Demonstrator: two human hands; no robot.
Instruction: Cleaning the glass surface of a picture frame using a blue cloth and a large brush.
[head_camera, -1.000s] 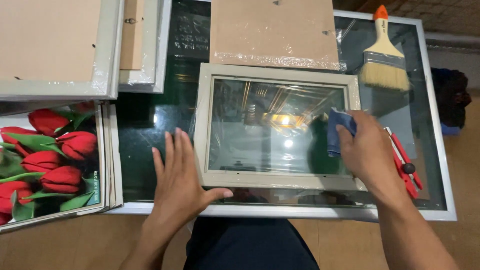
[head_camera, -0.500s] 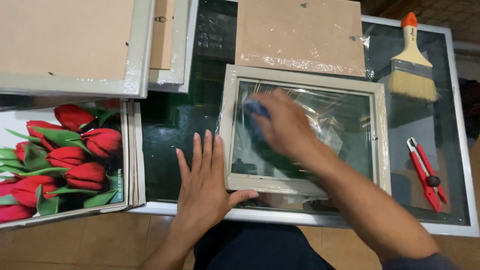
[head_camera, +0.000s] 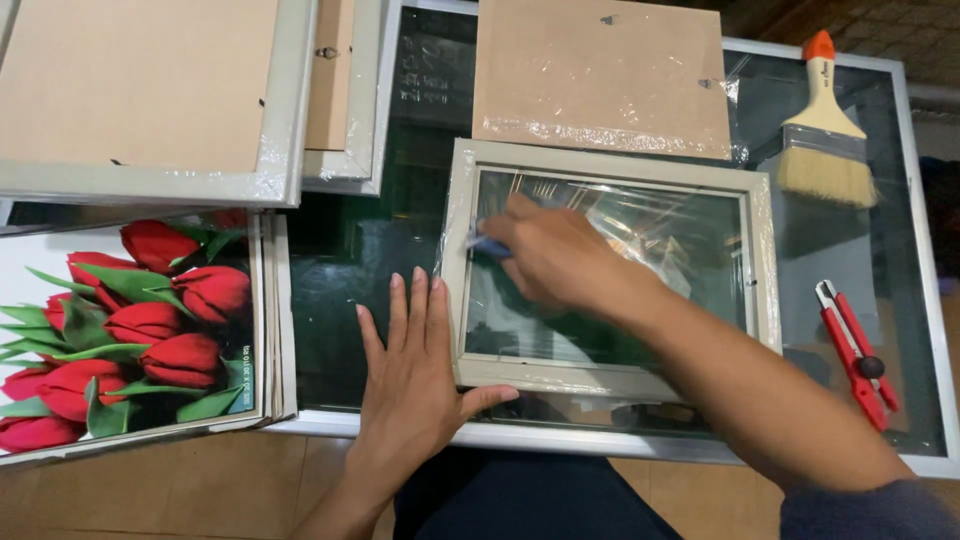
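A pale picture frame (head_camera: 760, 260) with a glass pane lies flat on a glass table (head_camera: 915, 200). My right hand (head_camera: 560, 255) reaches across the pane and is closed on a small blue cloth (head_camera: 487, 243) pressed near the frame's upper left corner. My left hand (head_camera: 415, 375) lies flat, fingers spread, on the table against the frame's lower left corner, with the thumb on the frame's bottom edge.
A brown backing board (head_camera: 600, 75) lies behind the frame. A paintbrush (head_camera: 825, 130) with an orange tip and a red utility knife (head_camera: 855, 350) sit on the right. Stacked frames (head_camera: 150, 100) and a red tulip picture (head_camera: 130, 320) occupy the left.
My right hand with the blue cloth has swept from the pane's right side across to its upper left corner. My left hand has stayed flat at the frame's lower left.
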